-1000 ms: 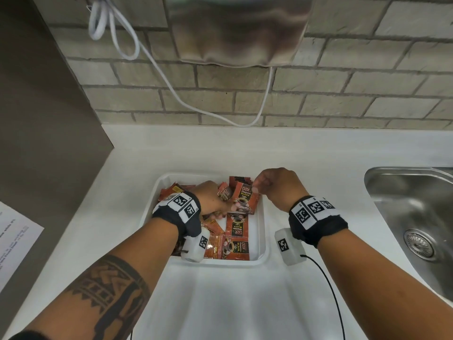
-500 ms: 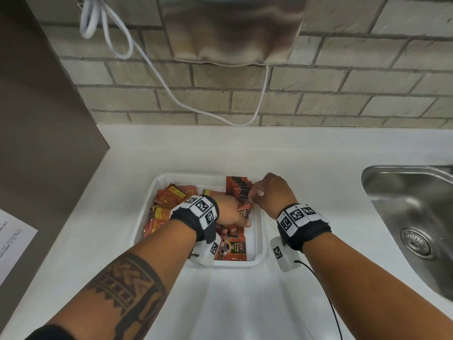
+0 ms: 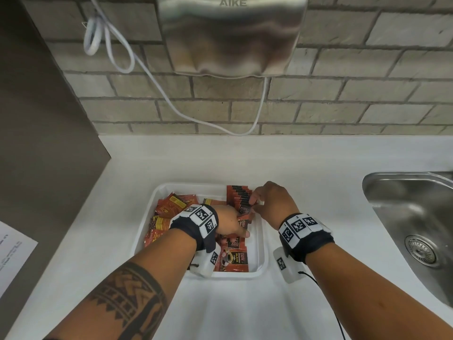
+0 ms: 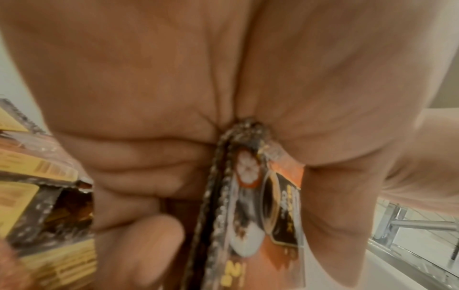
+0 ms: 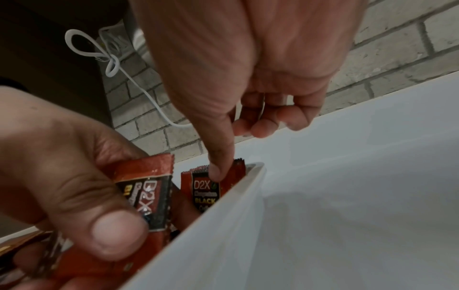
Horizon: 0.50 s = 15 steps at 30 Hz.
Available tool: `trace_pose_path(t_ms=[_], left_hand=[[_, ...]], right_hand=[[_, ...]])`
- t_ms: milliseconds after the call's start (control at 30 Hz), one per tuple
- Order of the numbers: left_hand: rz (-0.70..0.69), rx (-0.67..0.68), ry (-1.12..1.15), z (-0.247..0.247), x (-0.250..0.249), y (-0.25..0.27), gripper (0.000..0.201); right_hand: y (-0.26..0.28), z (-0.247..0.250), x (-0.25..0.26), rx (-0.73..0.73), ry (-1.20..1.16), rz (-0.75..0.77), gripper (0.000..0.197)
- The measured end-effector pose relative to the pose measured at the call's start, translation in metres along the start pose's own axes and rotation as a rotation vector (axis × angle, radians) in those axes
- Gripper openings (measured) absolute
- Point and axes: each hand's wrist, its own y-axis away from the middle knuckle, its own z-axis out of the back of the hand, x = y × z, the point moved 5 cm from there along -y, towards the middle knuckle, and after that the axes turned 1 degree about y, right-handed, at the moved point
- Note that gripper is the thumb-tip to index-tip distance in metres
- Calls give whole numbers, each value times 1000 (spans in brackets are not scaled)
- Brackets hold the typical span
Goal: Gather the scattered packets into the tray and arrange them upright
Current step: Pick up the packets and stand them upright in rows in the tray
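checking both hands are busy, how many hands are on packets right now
2. The left hand grips packets in the middle of the tray; the right hand holds the upright row in its far right corner.

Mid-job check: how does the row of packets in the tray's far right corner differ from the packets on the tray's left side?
The upright row stands on edge, tightly packed; the loose packets lie flat or tilted, overlapping. The upright row shows a black-labelled front; the loose packets show yellow panels. The right hand holds the upright row, not the loose packets. Both are red sachets inside the white tray.
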Motion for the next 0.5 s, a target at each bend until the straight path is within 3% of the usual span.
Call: trace_pose_path(t_ms=[300,400,500], left_hand=[[-14,42,90,2,3,6,24],[6,74,242,2,13,7,26],[-82,67,485,3,16,9,29]], right_hand=[[5,4,2,-27,-43,13,11],[12,9,3,-95,-156,40,4],[21,8,9,-26,-245,85,3]])
